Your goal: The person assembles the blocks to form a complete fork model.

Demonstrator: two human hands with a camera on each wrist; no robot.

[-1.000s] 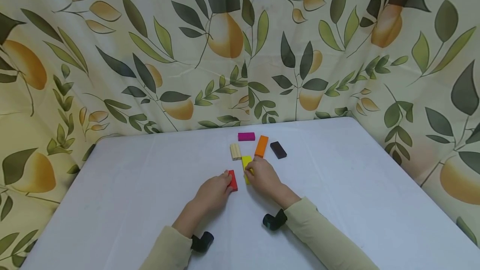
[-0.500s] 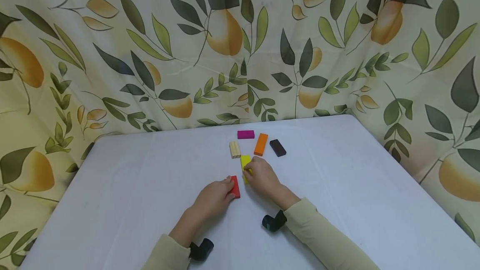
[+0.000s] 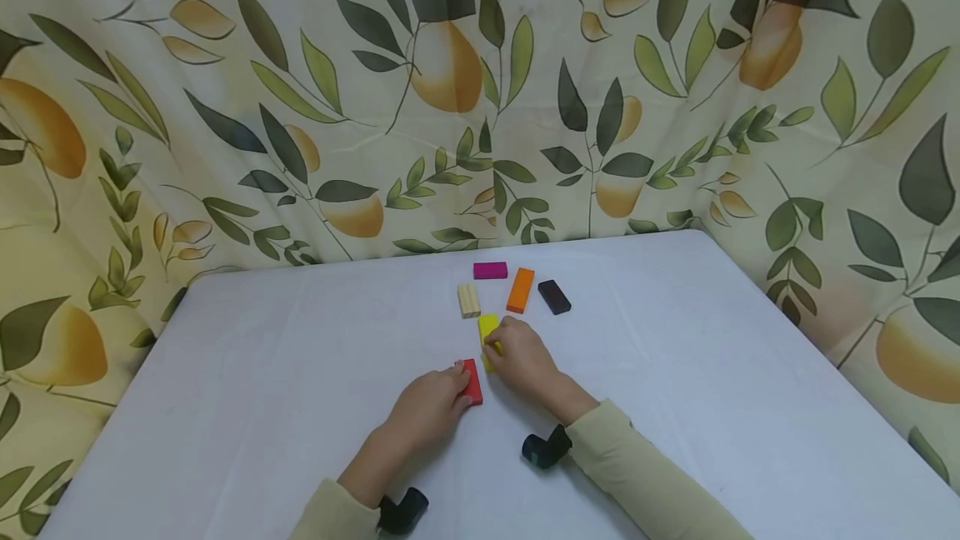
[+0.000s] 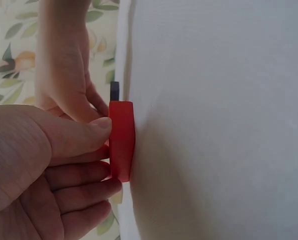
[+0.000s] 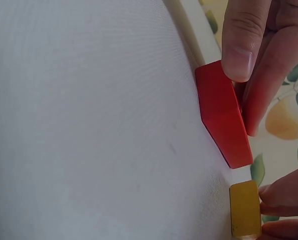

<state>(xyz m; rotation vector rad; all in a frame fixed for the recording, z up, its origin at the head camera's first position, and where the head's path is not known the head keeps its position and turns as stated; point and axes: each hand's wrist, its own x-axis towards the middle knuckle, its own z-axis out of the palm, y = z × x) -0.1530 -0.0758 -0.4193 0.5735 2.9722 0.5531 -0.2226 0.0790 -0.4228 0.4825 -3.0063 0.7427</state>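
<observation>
My left hand (image 3: 426, 407) holds a red wooden block (image 3: 472, 383) between thumb and fingers, low at the white tabletop. In the left wrist view the thumb presses one end of that red block (image 4: 121, 142), and the other fingers reach its opposite end. A yellow block (image 3: 488, 325) lies just beyond and to the right of the red one. On it are the bent fingertips of my right hand (image 3: 525, 361), which cover part of its length. The right wrist view shows thumb and finger at the top of the yellow block (image 5: 245, 210), with a small gap to the red one.
Beyond the hands lie a natural wood block (image 3: 468, 301), a magenta block (image 3: 491, 271), an orange block (image 3: 521, 290) and a dark block (image 3: 554, 297). The white table (image 3: 247, 407) ends at a fruit-patterned curtain (image 3: 420, 148).
My left hand has drawn the red block towards me and slightly right, past the near end of the yellow block. My right hand has stayed at the yellow block.
</observation>
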